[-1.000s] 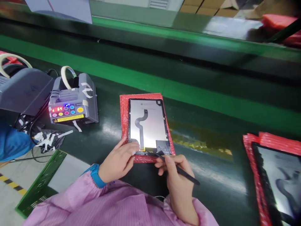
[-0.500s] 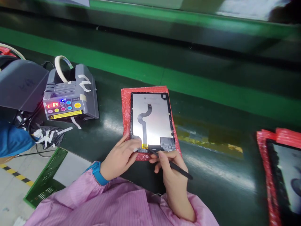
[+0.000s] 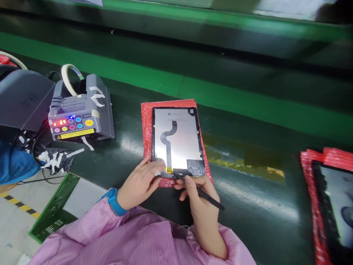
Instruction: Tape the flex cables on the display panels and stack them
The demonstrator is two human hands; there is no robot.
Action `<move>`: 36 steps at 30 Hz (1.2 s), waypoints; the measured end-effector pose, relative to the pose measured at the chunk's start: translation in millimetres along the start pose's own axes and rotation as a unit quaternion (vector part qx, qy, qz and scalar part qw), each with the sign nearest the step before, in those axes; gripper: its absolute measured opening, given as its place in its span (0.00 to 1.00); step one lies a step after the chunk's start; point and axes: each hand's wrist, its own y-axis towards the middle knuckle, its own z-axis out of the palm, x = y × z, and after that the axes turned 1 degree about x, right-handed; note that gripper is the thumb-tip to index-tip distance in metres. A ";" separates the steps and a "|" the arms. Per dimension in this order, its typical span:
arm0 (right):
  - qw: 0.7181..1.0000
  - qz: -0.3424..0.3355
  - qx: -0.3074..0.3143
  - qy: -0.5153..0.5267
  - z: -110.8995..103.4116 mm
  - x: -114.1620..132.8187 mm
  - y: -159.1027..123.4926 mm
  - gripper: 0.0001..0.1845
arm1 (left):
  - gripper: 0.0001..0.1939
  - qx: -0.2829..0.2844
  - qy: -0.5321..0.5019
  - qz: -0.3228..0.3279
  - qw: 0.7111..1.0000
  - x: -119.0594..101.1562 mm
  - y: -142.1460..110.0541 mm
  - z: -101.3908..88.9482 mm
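A tablet panel (image 3: 179, 140) with a silver back and a dark curved flex cable lies on a red bubble-wrap pad (image 3: 146, 125) on the dark green conveyor. My left hand (image 3: 139, 184) rests on the panel's near left corner, fingers bent and pressing down beside a small yellow tab. My right hand (image 3: 200, 198) is closed in a pen grip on a thin black stick tool (image 3: 204, 194), whose tip touches the panel's near edge by the tab.
A grey tape dispenser (image 3: 79, 114) with lit buttons stands at the left, with a larger grey machine (image 3: 22, 97) behind it and tape scraps below. A second panel on red wrap (image 3: 328, 198) lies at the right edge. A green crate (image 3: 52, 209) sits below the belt's edge.
The view shifted down and left a little. My right hand and the tool's tip moved left along the panel's near edge toward the yellow tab. My left hand stayed on the corner.
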 end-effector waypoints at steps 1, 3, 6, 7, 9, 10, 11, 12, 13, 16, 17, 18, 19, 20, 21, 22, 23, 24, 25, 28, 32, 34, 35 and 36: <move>1.000 0.001 -0.004 -0.002 0.3 0.3 -0.3 0.21 | 0.19 0.002 -0.001 -0.001 1.000 -0.3 0.4 -0.2; 1.000 0.001 -0.003 -0.004 0.6 0.4 -0.8 0.21 | 0.19 0.004 -0.001 -0.002 1.000 -0.7 1.1 -0.5; 1.000 -0.005 0.001 -0.010 0.6 0.4 -0.7 0.21 | 0.18 0.001 0.006 0.001 1.000 -0.8 1.4 -0.4; 1.000 -0.007 0.002 -0.012 0.5 0.4 -0.6 0.21 | 0.17 -0.002 0.008 0.003 1.000 -0.7 1.4 -0.3; 1.000 -0.011 0.003 -0.016 0.2 0.5 -0.5 0.21 | 0.17 -0.006 0.012 0.009 1.000 -0.7 1.1 -0.2; 1.000 -0.011 0.004 -0.018 0.1 0.5 -0.6 0.21 | 0.16 -0.006 0.015 0.010 1.000 -0.7 0.9 -0.1; 1.000 -0.011 0.003 -0.019 0.0 0.5 -0.8 0.21 | 0.17 -0.004 0.020 0.012 1.000 -0.7 0.8 -0.1; 1.000 -0.011 0.001 -0.019 0.0 0.3 -1.0 0.21 | 0.17 0.001 0.028 0.017 0.999 -0.5 0.6 0.0; 1.000 -0.009 0.000 -0.021 0.2 0.1 -1.3 0.21 | 0.18 0.009 0.037 0.026 0.999 -0.2 0.5 0.0; 1.000 -0.005 -0.004 -0.029 1.2 -0.6 -1.5 0.21 | 0.20 0.041 0.075 0.055 0.995 1.2 0.9 -0.5; 0.999 -0.003 -0.007 -0.032 1.3 -0.6 -1.4 0.20 | 0.20 0.052 0.087 0.061 0.993 1.1 1.3 -1.1; 0.999 -0.004 -0.016 -0.030 0.8 -0.2 -1.1 0.20 | 0.20 0.060 0.097 0.062 0.992 0.2 1.9 -2.0; 0.999 -0.007 -0.031 -0.023 -0.6 0.8 -0.7 0.19 | 0.20 0.066 0.104 0.059 0.991 -1.9 2.6 -3.2; 0.999 -0.012 -0.048 -0.012 -3.1 2.7 -0.3 0.17 | 0.20 0.067 0.106 0.054 0.991 -5.3 3.2 -4.7; 0.998 -0.023 -0.065 0.001 -6.9 5.7 0.1 0.17 | 0.21 0.067 0.097 0.049 0.992 -10.3 3.6 -6.4; 0.996 -0.041 -0.075 0.014 -12.0 10.0 0.4 0.17 | 0.22 0.067 0.071 0.043 0.994 -16.6 3.7 -7.9; 0.995 -0.060 -0.073 0.021 -18.1 15.6 0.9 0.16 | 0.23 0.068 0.025 0.038 0.997 -24.0 3.5 -9.1; 0.996 -0.077 -0.051 0.019 -24.7 22.5 1.5 0.16 | 0.24 0.075 -0.037 0.035 0.996 -31.7 3.0 -9.6; 0.996 -0.087 -0.004 0.009 -31.2 30.3 2.6 0.16 | 0.25 0.087 -0.105 0.033 0.990 -39.2 2.3 -9.4; 0.977 -0.060 0.197 -0.050 -44.4 55.9 11.1 0.17 | 0.22 0.124 -0.231 0.004 0.965 -54.1 0.8 -4.5; 0.951 0.002 0.303 -0.068 -37.3 78.7 42.0 0.24 | 0.21 0.149 -0.328 -0.056 0.931 -53.5 3.9 1.8; 0.954 0.000 0.294 -0.063 -25.2 80.4 66.6 0.25 | 0.24 0.165 -0.403 -0.068 0.898 -50.0 6.9 0.0; 0.954 -0.010 0.290 -0.068 -17.9 78.7 80.3 0.26 | 0.25 0.169 -0.419 -0.073 0.889 -48.4 8.5 -2.3; 0.955 -0.025 0.286 -0.076 -10.0 75.5 94.0 0.27 | 0.25 0.169 -0.414 -0.078 0.891 -47.0 10.2 -5.5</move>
